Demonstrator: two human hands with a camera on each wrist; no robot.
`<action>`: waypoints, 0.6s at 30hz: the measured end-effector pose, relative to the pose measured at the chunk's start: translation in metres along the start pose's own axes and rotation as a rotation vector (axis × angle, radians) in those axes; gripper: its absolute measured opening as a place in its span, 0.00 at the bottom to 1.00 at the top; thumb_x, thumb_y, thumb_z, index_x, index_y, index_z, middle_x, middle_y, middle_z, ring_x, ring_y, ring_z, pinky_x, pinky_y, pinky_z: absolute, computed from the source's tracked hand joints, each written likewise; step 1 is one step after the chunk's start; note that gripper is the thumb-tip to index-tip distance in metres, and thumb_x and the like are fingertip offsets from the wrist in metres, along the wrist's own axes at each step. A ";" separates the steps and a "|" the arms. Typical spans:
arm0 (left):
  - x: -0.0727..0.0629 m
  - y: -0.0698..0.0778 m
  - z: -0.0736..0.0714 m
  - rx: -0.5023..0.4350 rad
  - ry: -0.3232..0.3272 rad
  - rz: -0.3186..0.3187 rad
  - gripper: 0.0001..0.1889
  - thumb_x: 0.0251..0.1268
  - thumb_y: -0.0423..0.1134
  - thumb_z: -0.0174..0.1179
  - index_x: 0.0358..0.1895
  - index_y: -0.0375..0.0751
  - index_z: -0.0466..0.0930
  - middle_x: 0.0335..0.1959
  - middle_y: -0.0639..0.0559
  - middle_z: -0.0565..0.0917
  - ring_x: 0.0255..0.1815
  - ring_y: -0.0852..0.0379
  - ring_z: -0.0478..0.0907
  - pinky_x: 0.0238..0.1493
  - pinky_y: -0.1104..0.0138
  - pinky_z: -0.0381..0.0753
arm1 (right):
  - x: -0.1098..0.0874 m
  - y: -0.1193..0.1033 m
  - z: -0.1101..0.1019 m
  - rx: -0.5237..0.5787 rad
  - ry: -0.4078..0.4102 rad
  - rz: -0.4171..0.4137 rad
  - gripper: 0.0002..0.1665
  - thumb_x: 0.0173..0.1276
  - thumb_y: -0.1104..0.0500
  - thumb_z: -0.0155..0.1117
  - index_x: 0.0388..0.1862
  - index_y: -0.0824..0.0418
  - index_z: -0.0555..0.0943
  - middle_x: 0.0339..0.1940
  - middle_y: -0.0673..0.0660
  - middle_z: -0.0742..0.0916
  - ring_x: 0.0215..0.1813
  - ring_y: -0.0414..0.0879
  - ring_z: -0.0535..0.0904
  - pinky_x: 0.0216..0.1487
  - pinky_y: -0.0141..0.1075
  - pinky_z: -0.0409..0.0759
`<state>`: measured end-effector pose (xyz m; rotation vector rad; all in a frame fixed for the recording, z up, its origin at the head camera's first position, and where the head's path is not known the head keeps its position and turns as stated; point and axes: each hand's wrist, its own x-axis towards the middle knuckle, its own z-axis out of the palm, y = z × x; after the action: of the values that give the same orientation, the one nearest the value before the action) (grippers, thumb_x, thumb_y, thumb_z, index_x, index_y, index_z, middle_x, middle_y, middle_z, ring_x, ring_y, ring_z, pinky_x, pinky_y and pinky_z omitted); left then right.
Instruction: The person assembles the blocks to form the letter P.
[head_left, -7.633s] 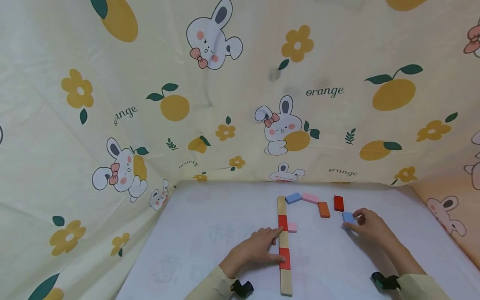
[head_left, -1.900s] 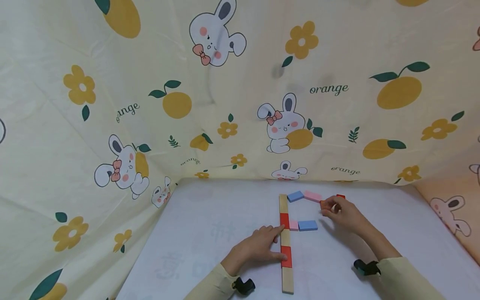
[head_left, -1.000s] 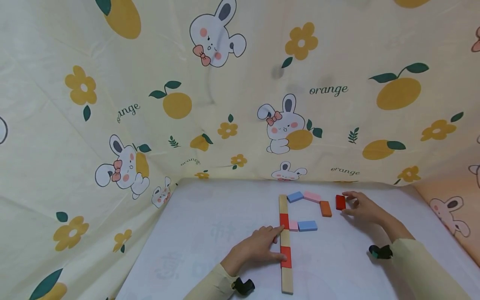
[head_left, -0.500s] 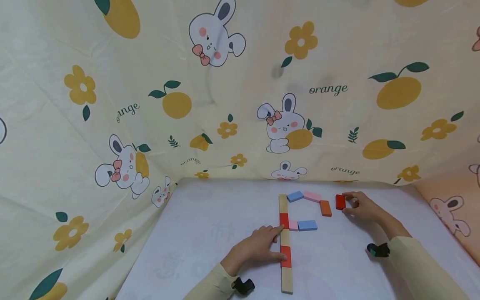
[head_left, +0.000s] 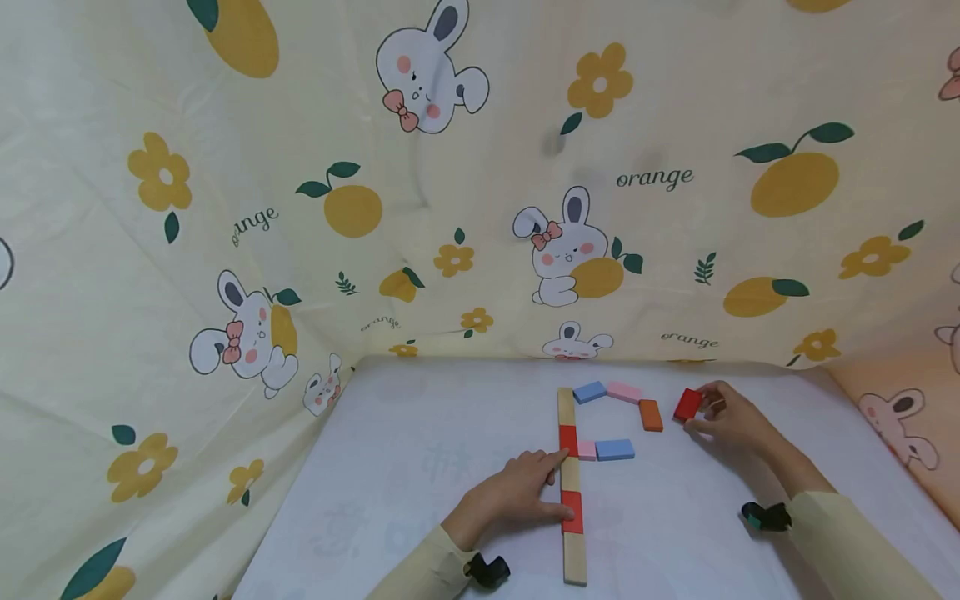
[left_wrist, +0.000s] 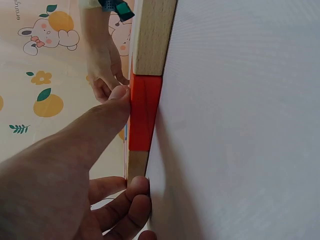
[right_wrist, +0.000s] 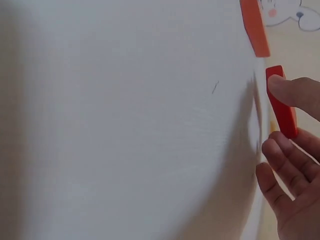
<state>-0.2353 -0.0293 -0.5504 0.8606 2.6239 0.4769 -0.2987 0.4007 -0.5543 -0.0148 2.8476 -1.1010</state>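
Note:
In the head view my right hand (head_left: 731, 421) pinches a red wooden block (head_left: 687, 406) between thumb and fingers, and the block is tilted. The right wrist view shows the thumb on one end of this red block (right_wrist: 283, 102). My left hand (head_left: 510, 492) rests beside a straight row of alternating plain and red blocks, its index fingertip and thumb touching the two red blocks. Up close in the left wrist view, the thumb lies on a red block (left_wrist: 144, 112). To the right of the row are a small pink block (head_left: 587, 451) and a blue block (head_left: 616, 450).
From the row's far end a blue block (head_left: 590, 392), a pink block (head_left: 625, 392) and an orange block (head_left: 651, 415) run rightward in an arc. A patterned cloth (head_left: 450, 208) hangs behind the white table (head_left: 420, 425).
Earlier, my right hand set the blue block beside the small pink one, then went to the orange block and on to the red one. Now it has turned the red block. My left hand stays put.

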 end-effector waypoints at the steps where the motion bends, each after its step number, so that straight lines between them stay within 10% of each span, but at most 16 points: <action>1: 0.000 0.000 0.000 -0.003 -0.001 0.001 0.50 0.64 0.69 0.71 0.86 0.60 0.60 0.50 0.64 0.75 0.54 0.64 0.69 0.67 0.61 0.75 | -0.002 -0.001 0.001 0.004 0.003 -0.003 0.49 0.65 0.50 0.83 0.70 0.73 0.65 0.54 0.69 0.79 0.55 0.64 0.76 0.49 0.46 0.84; 18: -0.001 -0.001 0.001 0.008 0.013 0.017 0.50 0.64 0.68 0.71 0.86 0.58 0.60 0.47 0.64 0.74 0.52 0.64 0.69 0.65 0.62 0.75 | -0.043 -0.040 0.022 0.041 0.034 -0.033 0.45 0.65 0.50 0.83 0.62 0.72 0.64 0.46 0.64 0.80 0.47 0.55 0.75 0.38 0.33 0.80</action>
<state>-0.2344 -0.0307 -0.5516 0.8862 2.6337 0.4786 -0.2545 0.3579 -0.5400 -0.0401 2.8642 -1.1764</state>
